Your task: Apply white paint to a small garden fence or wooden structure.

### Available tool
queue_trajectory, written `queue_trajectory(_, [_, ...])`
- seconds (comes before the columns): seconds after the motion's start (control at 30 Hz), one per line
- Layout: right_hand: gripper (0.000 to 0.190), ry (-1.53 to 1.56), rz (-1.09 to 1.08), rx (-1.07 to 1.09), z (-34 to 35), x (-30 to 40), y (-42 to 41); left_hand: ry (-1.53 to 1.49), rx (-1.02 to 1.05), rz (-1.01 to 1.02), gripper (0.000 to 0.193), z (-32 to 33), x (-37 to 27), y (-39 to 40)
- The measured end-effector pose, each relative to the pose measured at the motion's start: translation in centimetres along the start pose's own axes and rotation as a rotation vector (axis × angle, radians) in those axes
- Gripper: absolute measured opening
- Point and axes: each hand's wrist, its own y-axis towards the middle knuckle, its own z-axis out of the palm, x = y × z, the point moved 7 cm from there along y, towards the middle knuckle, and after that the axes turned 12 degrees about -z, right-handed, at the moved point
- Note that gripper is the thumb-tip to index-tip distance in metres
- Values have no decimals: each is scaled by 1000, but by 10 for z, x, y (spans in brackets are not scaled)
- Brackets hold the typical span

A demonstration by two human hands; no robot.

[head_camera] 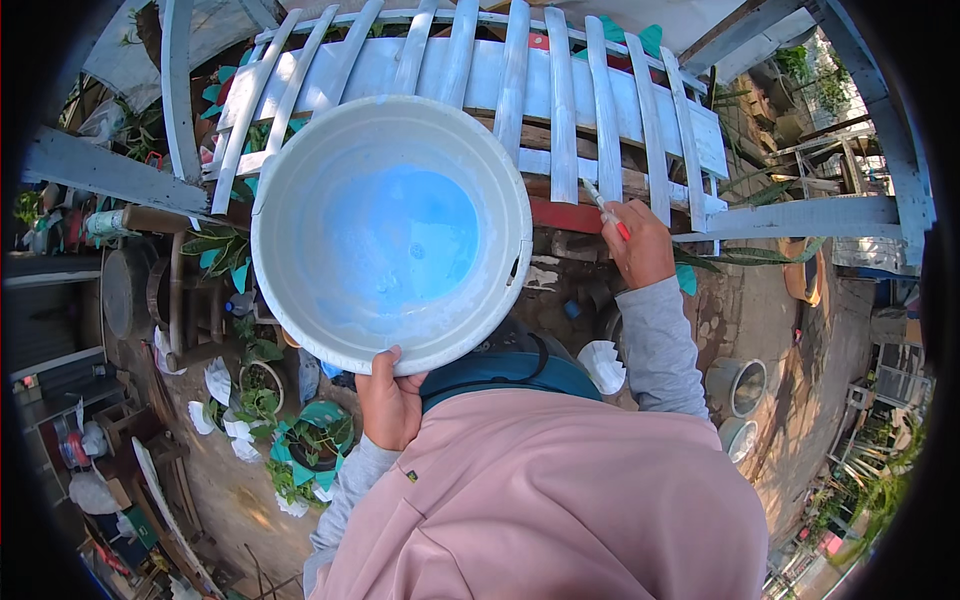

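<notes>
My left hand [390, 409] grips the near rim of a large, whitish plastic basin [294, 247], thumb over the edge. Pale blue liquid [409, 232] covers part of the basin's bottom. On its right side the wall has a crack and a small dark hole. A small paintbrush [616, 222] with a red handle is held in my right hand [641, 244]. The brush tip lies close to the lower ends of the white-painted wooden slats [564, 112], between two of them; I cannot tell whether it touches. The basin hides the slats' lower left part.
Painted wooden posts and rails [806, 219] flank the slats on both sides. A potted plant in a teal, petal-edged pot [319, 420] stands at lower left. Whitish buckets [736, 386] sit on the concrete floor [810, 360] at right. Wooden stools [191, 315] stand at left.
</notes>
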Motion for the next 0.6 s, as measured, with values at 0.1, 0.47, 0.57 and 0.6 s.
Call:
queue_trajectory(0.1, [20, -14, -16, -163, -13, -10, 9, -9, -14, 8, 32, 2, 0, -1])
queue_trajectory(0.47, [19, 115, 74, -319, -33, -27, -1, -42, -13, 10, 35, 3, 0, -2])
queue_trajectory(0.57, [19, -48, 124, -273, -30, -61, -2, -26, 19, -2, 35, 2, 1, 0])
queue_trajectory(0.6, [19, -80, 126, -165, -19, -68, -1, -26, 20, -1, 35, 4, 1, 0])
